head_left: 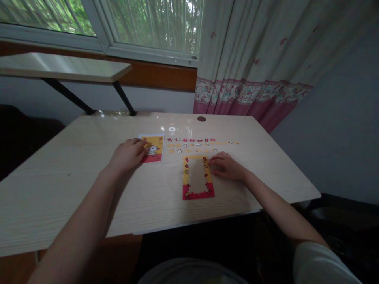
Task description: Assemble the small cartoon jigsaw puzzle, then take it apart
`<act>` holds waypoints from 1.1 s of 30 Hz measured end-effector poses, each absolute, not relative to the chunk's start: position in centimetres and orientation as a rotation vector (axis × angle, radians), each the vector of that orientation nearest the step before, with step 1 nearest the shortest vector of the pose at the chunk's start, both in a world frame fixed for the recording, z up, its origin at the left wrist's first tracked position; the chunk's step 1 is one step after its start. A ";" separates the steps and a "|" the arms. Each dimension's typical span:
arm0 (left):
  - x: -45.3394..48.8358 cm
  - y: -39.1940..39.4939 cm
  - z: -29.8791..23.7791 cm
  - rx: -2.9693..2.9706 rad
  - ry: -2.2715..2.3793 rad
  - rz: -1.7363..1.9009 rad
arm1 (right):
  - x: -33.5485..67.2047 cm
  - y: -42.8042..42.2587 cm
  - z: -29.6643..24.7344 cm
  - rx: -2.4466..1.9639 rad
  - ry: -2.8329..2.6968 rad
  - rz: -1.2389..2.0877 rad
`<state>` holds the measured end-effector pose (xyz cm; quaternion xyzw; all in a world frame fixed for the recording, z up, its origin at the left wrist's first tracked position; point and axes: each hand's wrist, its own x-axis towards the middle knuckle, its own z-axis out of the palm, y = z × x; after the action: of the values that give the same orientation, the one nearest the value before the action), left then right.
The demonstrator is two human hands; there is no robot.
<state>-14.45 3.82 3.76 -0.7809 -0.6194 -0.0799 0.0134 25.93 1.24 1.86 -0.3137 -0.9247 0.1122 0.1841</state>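
Note:
On the pale wooden table lies a jigsaw frame, its yellow and red border joined and its middle bare. My right hand rests beside the frame's upper right corner, fingers curled and touching the edge. My left hand lies on the left edge of a yellow and red picture card showing a white cartoon animal, fingers bent over it. Several loose puzzle pieces sit in rows behind the frame.
A small round hole is near the table's far edge. A raised shelf on black legs stands at the back left under the window. A pink-hemmed curtain hangs at the back right. The table's front edge is near my body.

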 end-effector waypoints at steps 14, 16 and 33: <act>-5.1 -0.2 2.3 -2.951 -1.163 -0.396 | 25.8 1.3 1.9 -0.913 -2.625 0.366; -5.2 -0.1 2.1 -2.944 -1.173 -0.359 | 25.8 1.3 1.9 -0.913 -2.630 0.372; -5.2 -0.1 2.0 -2.972 -1.216 -0.344 | 25.7 1.2 2.2 -0.928 -2.637 0.364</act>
<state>-5.18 -0.09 2.04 -0.9194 -0.3761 -0.1064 -0.0440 25.72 1.20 2.17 -0.3249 -0.9233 0.1274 0.1603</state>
